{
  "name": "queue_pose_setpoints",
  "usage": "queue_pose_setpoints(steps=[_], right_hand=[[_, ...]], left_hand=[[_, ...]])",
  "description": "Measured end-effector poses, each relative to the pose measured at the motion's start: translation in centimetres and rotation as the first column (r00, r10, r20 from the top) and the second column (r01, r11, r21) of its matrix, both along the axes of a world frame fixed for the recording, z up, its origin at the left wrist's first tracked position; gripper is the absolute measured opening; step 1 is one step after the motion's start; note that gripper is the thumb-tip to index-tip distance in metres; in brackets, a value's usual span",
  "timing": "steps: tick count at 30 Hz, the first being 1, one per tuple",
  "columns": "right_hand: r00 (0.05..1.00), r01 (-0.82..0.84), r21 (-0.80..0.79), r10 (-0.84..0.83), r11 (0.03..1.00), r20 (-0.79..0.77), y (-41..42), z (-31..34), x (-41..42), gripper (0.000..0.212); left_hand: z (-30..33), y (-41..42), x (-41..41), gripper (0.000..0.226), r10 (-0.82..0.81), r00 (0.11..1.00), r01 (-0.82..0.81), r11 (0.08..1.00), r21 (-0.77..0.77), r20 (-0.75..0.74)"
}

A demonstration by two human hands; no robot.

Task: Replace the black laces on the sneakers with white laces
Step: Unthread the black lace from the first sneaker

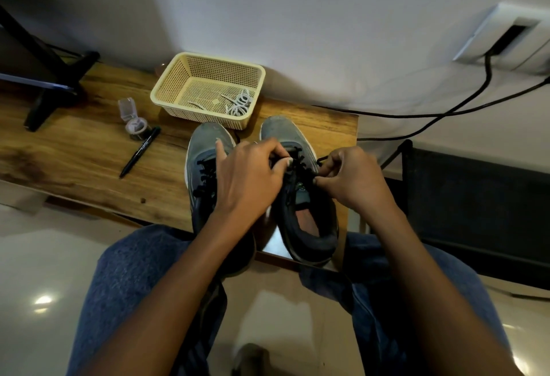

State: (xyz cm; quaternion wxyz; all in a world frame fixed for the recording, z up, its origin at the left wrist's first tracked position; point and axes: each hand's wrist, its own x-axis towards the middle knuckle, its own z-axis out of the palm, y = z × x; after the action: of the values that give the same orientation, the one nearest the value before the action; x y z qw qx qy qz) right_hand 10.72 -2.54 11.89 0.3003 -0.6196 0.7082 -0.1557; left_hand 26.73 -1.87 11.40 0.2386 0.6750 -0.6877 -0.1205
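Two grey sneakers stand side by side on a wooden table, toes pointing away from me. The left sneaker (205, 149) keeps its black lace (205, 176) threaded. Over the right sneaker (309, 227), my left hand (250, 179) pinches the black lace (297, 164) near the upper eyelets. My right hand (351, 179) pinches the same lace at the shoe's right side. White laces (239, 105) lie coiled in a cream basket (166, 87) behind the shoes.
A black marker (140, 152) and a small open clear container (134, 122) lie left of the shoes. A monitor stand (50, 90) sits at the far left. Black cables (446, 108) run along the wall at right. My blue-jeaned knees are below the table edge (119, 209).
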Motion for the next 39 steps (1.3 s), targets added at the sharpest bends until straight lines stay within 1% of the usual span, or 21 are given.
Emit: queue_pose_setpoints(steps=[2,4,5,7,8,10,13,16,18,20,21,23,24,27,29,32,35,37,39], right_hand=[[1.000,-0.010,-0.001,0.010,1.000,-0.013,0.0,-0.1,0.2,0.015],[1.000,-0.023,-0.008,0.022,1.000,-0.019,0.0,-0.1,0.3,0.017],[0.999,-0.030,-0.012,0.030,0.999,-0.025,0.0,-0.1,0.3,0.017],[0.998,-0.041,-0.009,0.041,0.999,-0.040,-0.1,-0.1,0.4,0.015],[0.998,-0.041,-0.006,0.040,0.999,-0.046,-0.2,0.0,0.4,0.014],[0.998,-0.034,0.003,0.034,0.999,-0.043,-0.2,0.0,0.3,0.016],[0.999,-0.025,0.007,0.025,1.000,-0.024,-0.2,0.2,0.3,0.021],[1.000,-0.008,0.006,0.008,1.000,-0.014,-0.3,0.1,0.3,0.025],[1.000,-0.007,0.013,0.008,1.000,-0.020,-0.3,-0.1,0.4,0.022],[0.999,-0.012,0.021,0.012,1.000,-0.034,-0.4,0.0,0.5,0.020],[0.999,-0.013,0.020,0.014,1.000,-0.040,-0.4,0.0,0.5,0.020],[0.999,-0.018,0.018,0.019,1.000,-0.046,-0.3,0.0,0.6,0.020],[0.999,-0.022,0.018,0.023,1.000,-0.045,-0.3,0.1,0.7,0.019],[0.999,-0.024,0.021,0.025,0.999,-0.033,-0.3,0.1,0.8,0.016],[1.000,-0.013,0.034,0.014,0.999,-0.003,-0.3,0.1,0.8,0.016],[0.999,-0.003,0.063,-0.001,0.998,0.054,-0.4,0.3,0.6,0.017],[0.996,0.010,0.080,-0.017,0.997,0.090,-0.4,0.4,0.7,0.022],[0.996,0.007,0.080,-0.014,0.997,0.086,-0.4,0.3,0.8,0.024],[0.998,0.001,0.071,-0.005,0.997,0.066,-0.4,0.3,0.9,0.022]], left_hand=[[0.0,0.1,-0.3,0.016,-0.036,0.998,0.034,0.999,0.038,0.044],[-0.1,0.2,-0.9,0.031,-0.136,0.981,0.129,0.990,0.062,0.137],[-0.2,0.3,-1.2,0.034,-0.186,0.963,0.176,0.982,0.063,0.194],[-0.3,0.4,-1.6,0.028,-0.233,0.933,0.231,0.972,0.039,0.273],[-0.4,0.4,-1.7,0.023,-0.230,0.930,0.237,0.971,0.011,0.286],[-0.3,0.2,-1.5,0.016,-0.210,0.937,0.227,0.973,-0.030,0.278],[-0.1,-0.1,-0.8,0.016,-0.181,0.955,0.193,0.981,-0.030,0.235],[0.2,-0.5,0.5,0.014,-0.091,0.985,0.101,0.993,-0.064,0.149],[0.2,-0.6,1.0,0.012,-0.056,0.990,0.066,0.995,-0.074,0.130],[0.1,-0.5,0.7,0.014,-0.082,0.988,0.089,0.995,-0.049,0.131],[0.0,-0.4,0.3,0.019,-0.115,0.983,0.120,0.992,-0.027,0.144],[-0.1,-0.2,-0.4,0.032,-0.198,0.958,0.196,0.980,0.029,0.206],[-0.2,-0.1,-0.7,0.034,-0.234,0.942,0.230,0.972,0.046,0.241],[-0.2,-0.2,-1.0,0.023,-0.263,0.917,0.267,0.963,0.028,0.300],[0.0,-0.3,-0.9,0.020,-0.255,0.923,0.261,0.965,0.018,0.289],[0.3,-0.7,0.0,0.017,-0.238,0.944,0.245,0.970,0.000,0.229],[0.7,-0.9,1.4,0.015,-0.167,0.970,0.171,0.985,-0.010,0.177],[0.5,-1.0,1.9,0.013,-0.129,0.978,0.132,0.991,-0.008,0.161],[0.2,-0.9,1.6,0.013,-0.162,0.977,0.160,0.987,0.019,0.140]])
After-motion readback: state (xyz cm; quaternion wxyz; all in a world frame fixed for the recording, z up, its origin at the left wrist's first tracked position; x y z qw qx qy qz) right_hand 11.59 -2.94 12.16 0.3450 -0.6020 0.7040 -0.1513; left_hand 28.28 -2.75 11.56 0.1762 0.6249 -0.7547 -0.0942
